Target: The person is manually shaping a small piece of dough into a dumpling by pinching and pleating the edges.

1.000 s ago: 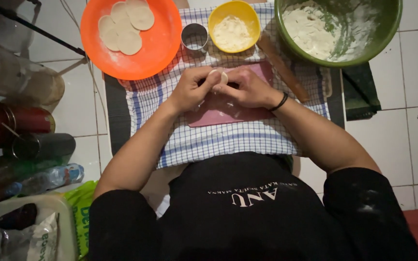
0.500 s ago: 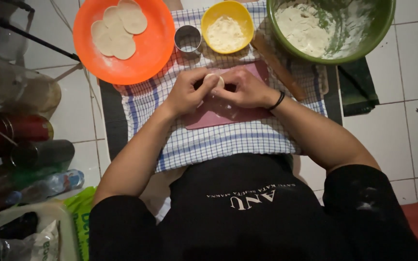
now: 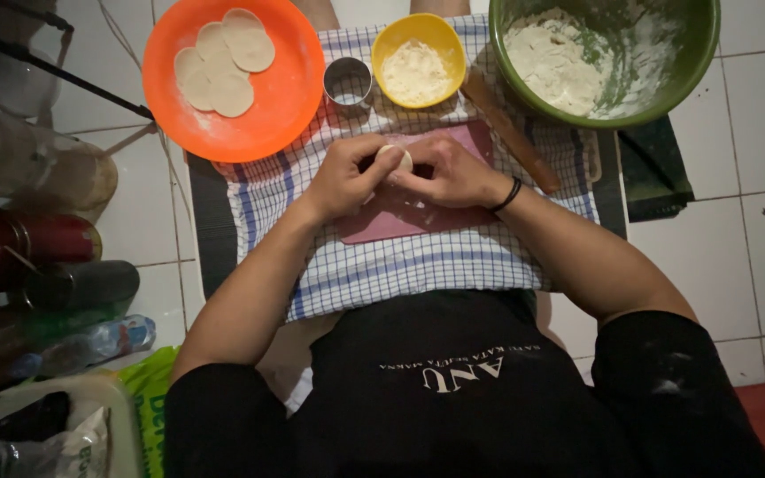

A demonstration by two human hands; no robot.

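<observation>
The person sits on the white tiled floor (image 3: 759, 168) with a blue and white checked cloth (image 3: 418, 265) spread in front. On the cloth lies a flat pink board (image 3: 400, 217). Both hands are over the board, close together. The left hand (image 3: 343, 177) and the right hand (image 3: 449, 173) share one small round piece of dough (image 3: 396, 158). The fingers of both hands are curled in narrow and pinch the dough from each side, so it sits right between them, just above the board. A black band (image 3: 508, 195) is on the right wrist.

Past the hands there is an orange plate (image 3: 281, 97) with a few flat white dough circles (image 3: 223, 62) on it. Beside it stands a little round metal cutter (image 3: 347, 81), then a yellow bowl (image 3: 418, 66) with pale filling. A wooden rolling pin (image 3: 511, 133) lies slanted next to the board. A big green bowl (image 3: 604, 57) with floury dough stands at the far right. Bottles (image 3: 55, 265) lie off to the left side.
</observation>
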